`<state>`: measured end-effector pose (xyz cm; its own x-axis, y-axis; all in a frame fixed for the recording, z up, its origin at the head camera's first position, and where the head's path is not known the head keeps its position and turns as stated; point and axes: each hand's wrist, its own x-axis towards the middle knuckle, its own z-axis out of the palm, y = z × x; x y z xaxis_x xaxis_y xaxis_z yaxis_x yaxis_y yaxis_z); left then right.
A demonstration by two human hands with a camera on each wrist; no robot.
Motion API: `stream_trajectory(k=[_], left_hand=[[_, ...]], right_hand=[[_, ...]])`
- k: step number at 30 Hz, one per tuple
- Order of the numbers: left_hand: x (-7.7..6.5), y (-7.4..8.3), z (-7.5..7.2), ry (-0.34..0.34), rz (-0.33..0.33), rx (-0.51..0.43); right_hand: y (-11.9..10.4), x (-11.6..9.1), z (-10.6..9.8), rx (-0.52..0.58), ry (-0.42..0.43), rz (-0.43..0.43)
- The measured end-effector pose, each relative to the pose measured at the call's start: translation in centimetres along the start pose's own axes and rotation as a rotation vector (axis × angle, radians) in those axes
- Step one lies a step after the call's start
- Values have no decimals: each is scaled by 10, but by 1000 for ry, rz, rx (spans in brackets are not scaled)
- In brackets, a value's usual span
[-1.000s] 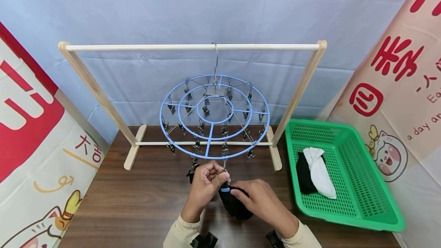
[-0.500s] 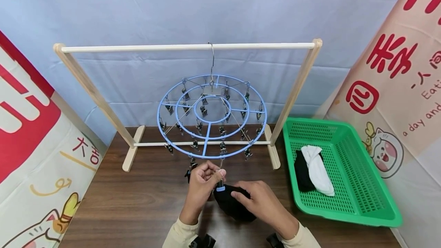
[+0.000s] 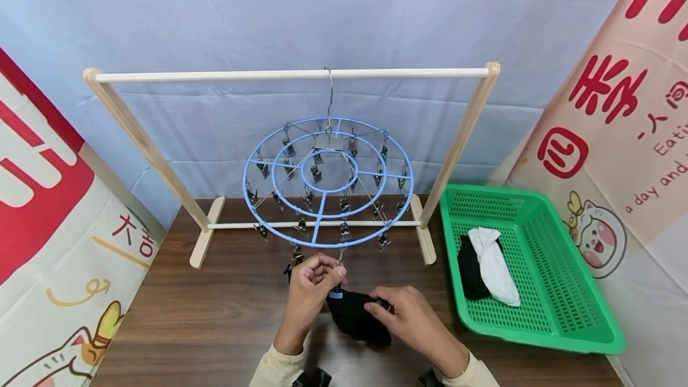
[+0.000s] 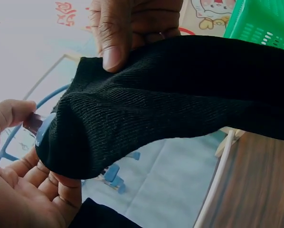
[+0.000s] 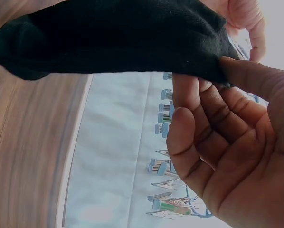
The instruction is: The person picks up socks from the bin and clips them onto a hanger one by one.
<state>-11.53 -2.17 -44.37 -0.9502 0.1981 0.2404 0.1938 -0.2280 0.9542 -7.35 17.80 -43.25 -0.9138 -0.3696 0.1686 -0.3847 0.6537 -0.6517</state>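
Note:
A black sock (image 3: 359, 320) hangs between my two hands below the front rim of a blue round clip hanger (image 3: 319, 220). My left hand (image 3: 309, 288) pinches a hanger clip (image 3: 336, 293) between thumb and fingers. In the left wrist view, the clip's light-blue tip (image 4: 45, 129) lies against the sock's edge. My right hand (image 3: 411, 318) pinches another part of that edge, thumb on the near side. From the right wrist view, the foot of the sock (image 5: 21, 50) stretches away with its toe free. Behind my left hand, a dark piece of cloth (image 3: 288, 270) hangs from a neighbouring clip.
The hanger hooks onto the top bar (image 3: 215, 76) of a wooden rack standing on a brown table (image 3: 177, 327). At right, a green basket (image 3: 543, 342) holds a white sock (image 3: 497, 267) over a black cloth item (image 3: 470, 273). Several unused clips dangle from the hanger's rings.
My hands have drawn slightly apart, the left going left with the clip. The sock is stretched wider between them. The head view has shifted a little.

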Motion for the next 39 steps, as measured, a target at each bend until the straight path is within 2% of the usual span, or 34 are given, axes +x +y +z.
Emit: stream_trajectory(k=[10, 20, 32, 39], left_hand=[[-6, 9, -4, -7, 60, 80], [-11, 19, -7, -5, 86, 146], [-20, 23, -15, 2, 136, 182], [-24, 26, -24, 47, 156, 164]], right_hand=[[2, 0, 0, 8, 2, -12], [4, 0, -1, 49, -22, -4], [4, 0, 0, 40, -18, 16], [4, -1, 0, 44, -7, -2]])
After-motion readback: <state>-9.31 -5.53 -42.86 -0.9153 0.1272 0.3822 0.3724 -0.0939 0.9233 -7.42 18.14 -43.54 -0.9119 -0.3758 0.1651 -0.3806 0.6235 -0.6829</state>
